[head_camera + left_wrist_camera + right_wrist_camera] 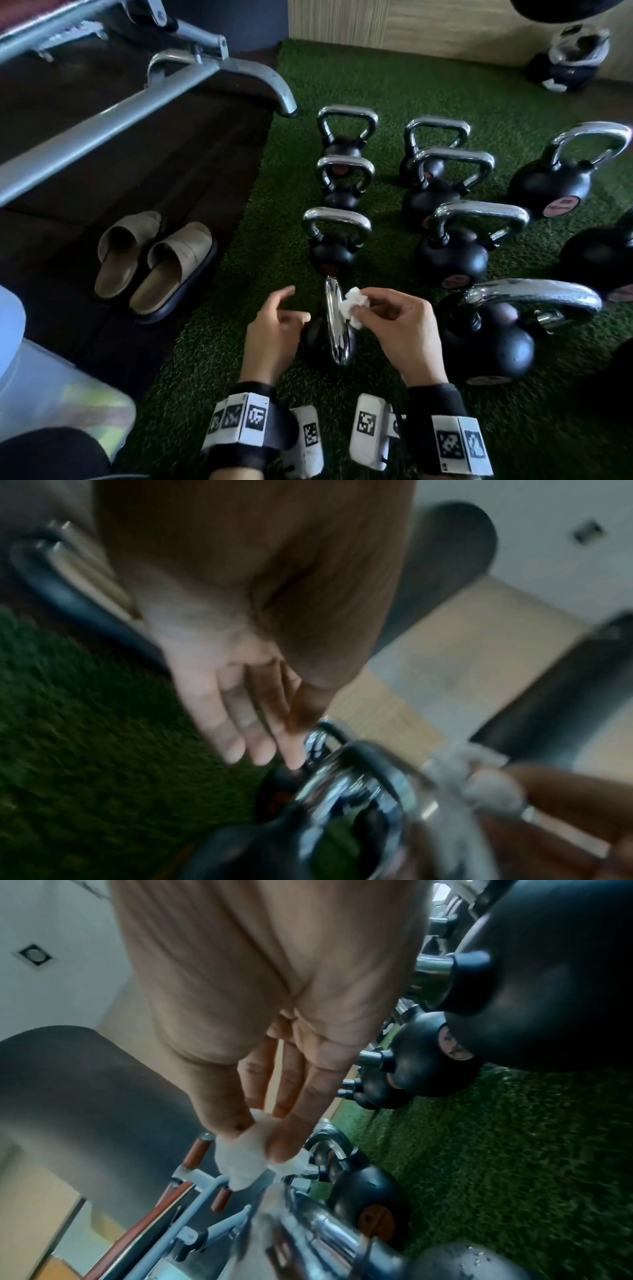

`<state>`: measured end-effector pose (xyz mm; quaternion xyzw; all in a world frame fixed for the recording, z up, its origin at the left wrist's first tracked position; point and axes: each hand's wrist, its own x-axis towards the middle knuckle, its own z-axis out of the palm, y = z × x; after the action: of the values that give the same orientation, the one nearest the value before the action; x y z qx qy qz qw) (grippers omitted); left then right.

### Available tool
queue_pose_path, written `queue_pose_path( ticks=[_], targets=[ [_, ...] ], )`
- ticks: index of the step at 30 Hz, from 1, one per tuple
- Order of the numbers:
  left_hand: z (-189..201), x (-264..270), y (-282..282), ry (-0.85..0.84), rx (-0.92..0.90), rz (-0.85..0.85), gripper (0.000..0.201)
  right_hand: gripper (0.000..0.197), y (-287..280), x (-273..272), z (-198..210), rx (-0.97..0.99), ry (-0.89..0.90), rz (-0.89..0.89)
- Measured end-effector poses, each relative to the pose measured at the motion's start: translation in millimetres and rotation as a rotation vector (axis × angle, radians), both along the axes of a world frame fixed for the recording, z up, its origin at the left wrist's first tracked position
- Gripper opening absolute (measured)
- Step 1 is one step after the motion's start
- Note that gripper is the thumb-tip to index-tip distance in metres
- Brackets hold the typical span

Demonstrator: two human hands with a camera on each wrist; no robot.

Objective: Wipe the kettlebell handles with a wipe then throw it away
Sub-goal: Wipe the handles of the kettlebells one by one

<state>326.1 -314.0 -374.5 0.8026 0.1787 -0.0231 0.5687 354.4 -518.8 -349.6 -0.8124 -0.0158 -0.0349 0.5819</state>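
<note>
Looking down in the head view, a person is kneeling over rows of black kettlebells with shiny metal handles, standing on green turf (394, 78) that is filling the middle and right of the frame. At far left, a pair of beige sandals (156, 263) is sitting on dark flooring, below a grey metal bench frame (144, 89) in the upper left.

Moving right, at lower centre, the left hand (274, 329) is hovering just left of the nearest kettlebell (320, 342), fingers loosely spread and holding nothing; whether it is touching the black ball is unclear. That kettlebell's handle (335, 325) is pointing edge-on toward the camera. Just right of it, the right hand (400, 329) is pinching a crumpled white wipe (352, 303) between thumb and fingertips, pressing it against the handle's right side near the top.

Further right, larger kettlebells are waiting in two more columns.

Judging from this, the wiping step is under way on the nearest handle. Next, the wipe probably needs running along the rest of this handle, then the others, before being thrown away. No bin is visible.
</note>
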Motion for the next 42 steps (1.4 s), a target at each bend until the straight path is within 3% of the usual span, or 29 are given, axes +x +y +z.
queue_pose_path(
  ticks=[3, 4, 6, 8, 10, 16, 24, 28, 33, 35, 37, 42],
  targets=[
    [-41.4, -6.6, -9.0, 0.152, 0.265, -0.410, 0.109, 0.022, -10.3, 5.5, -13.5, 0.019, 0.056, -0.058],
    [-53.5, -9.8, -18.7, 0.140, 0.274, -0.468, 0.128, 0.022, -11.7, 6.9, -17.2, 0.013, 0.069, -0.072],
    [-73.3, -13.7, -39.3, 0.076, 0.223, -0.411, 0.149, 0.021, -12.3, 9.4, -23.6, 0.003, 0.092, -0.087],
    [-84.2, -11.9, -54.7, -0.003, 0.190, -0.255, 0.144, 0.019, -10.1, 12.5, -30.2, -0.012, 0.117, -0.096],
    [-90.0, -7.3, -57.3, -0.077, 0.230, -0.178, 0.126, 0.019, -6.0, 16.1, -36.3, -0.044, 0.133, -0.112],
    [-82.2, 9.6, -29.3, -0.302, 0.249, -0.360, 0.083, 0.018, 15.2, 31.4, -50.5, -0.050, 0.210, -0.162],
    [-77.2, 14.6, -14.0, -0.289, 0.231, -0.538, 0.099, 0.020, 29.5, 43.5, -58.2, -0.191, 0.206, -0.051],
    [-78.0, 14.9, -15.8, -0.262, 0.239, -0.519, 0.096, 0.025, 34.7, 46.4, -51.6, -0.134, 0.124, -0.121],
    [-80.0, 18.4, -18.7, -0.286, 0.220, -0.488, 0.094, 0.026, 35.6, 47.0, -55.4, -0.087, 0.203, -0.089],
    [-80.5, 21.1, -20.2, -0.235, 0.212, -0.479, 0.088, 0.020, 36.7, 51.5, -49.5, -0.081, 0.160, -0.113],
    [-84.9, 22.5, -19.1, -0.172, 0.173, -0.440, 0.098, 0.020, 38.2, 51.6, -41.2, -0.051, 0.070, -0.130],
    [-88.4, 22.1, -18.9, -0.133, 0.199, -0.450, 0.098, 0.028, 27.4, 54.9, -40.7, -0.058, -0.068, -0.024]
  ],
)
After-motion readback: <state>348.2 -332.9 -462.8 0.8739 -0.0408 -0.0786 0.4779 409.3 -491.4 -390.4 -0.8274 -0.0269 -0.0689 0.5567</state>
